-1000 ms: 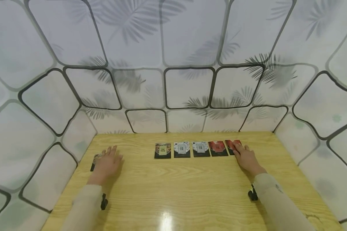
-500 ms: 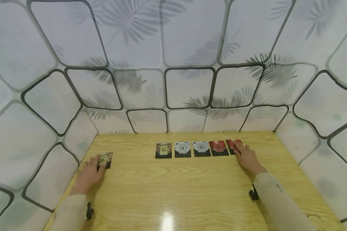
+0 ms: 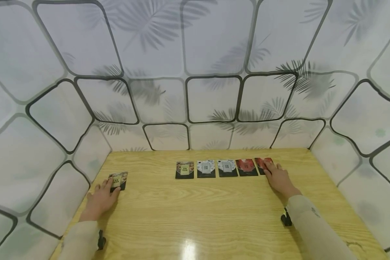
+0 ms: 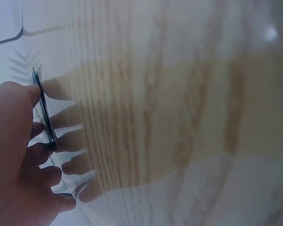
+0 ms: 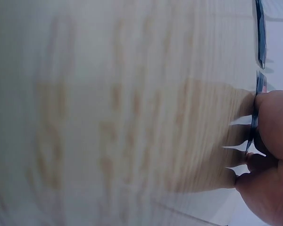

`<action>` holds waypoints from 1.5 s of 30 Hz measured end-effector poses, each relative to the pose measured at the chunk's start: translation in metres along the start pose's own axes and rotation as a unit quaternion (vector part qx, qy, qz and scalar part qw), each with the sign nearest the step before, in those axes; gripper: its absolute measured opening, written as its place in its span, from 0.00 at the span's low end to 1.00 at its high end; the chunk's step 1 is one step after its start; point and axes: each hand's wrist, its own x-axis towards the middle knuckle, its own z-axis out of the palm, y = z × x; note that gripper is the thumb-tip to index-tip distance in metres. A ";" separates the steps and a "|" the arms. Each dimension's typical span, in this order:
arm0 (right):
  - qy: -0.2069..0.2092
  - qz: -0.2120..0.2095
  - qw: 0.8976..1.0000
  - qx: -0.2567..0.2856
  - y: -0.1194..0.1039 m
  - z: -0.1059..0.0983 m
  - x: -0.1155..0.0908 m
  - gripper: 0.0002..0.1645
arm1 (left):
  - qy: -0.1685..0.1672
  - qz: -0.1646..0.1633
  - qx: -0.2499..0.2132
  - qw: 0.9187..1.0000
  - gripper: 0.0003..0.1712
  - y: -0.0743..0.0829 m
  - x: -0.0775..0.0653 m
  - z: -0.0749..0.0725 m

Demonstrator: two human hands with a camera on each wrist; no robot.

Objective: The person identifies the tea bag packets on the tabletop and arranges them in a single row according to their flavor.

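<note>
My left hand [image 3: 100,201] lies at the left side of a flat food-print packet [image 3: 119,179] with a yellow label and black lower part. Its index finger reaches the packet's left edge, the thumb its near edge. In the left wrist view, the thumb and fingers sit along the thin packet [image 4: 45,113]. My right hand [image 3: 280,180] rests with its fingertips on the rightmost red packet [image 3: 261,163], covering its right part. Left of that stand in a row another red packet [image 3: 247,172], two white-and-black packets [image 3: 206,168] [image 3: 227,167] and a second yellow-labelled one [image 3: 185,172].
The wood-grain table [image 3: 188,213] is enclosed at the back and sides by patterned white walls [image 3: 211,97]. A wide stretch of tabletop separates the left packet from the row. Black wrist devices [image 3: 101,240] sit below both sleeves.
My left hand has moved left and nearer, uncovering most of its packet, which now lies slightly farther right. It stays there over the last half second. My right hand keeps its place on the red packet.
</note>
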 end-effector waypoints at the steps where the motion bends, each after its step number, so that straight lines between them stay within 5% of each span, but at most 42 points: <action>1: 0.001 -0.001 1.000 -0.001 0.000 0.000 0.000 0.31 | 0.001 0.001 0.001 1.000 0.45 0.000 0.000 0.000; 15: 0.003 -0.001 1.000 -0.006 -0.003 -0.002 0.000 0.30 | 0.012 0.009 0.011 1.000 0.45 0.001 0.002 0.004; 45: 0.004 -0.001 1.000 -0.006 -0.001 0.002 0.000 0.31 | 0.009 0.041 0.007 0.999 0.43 0.036 0.010 0.011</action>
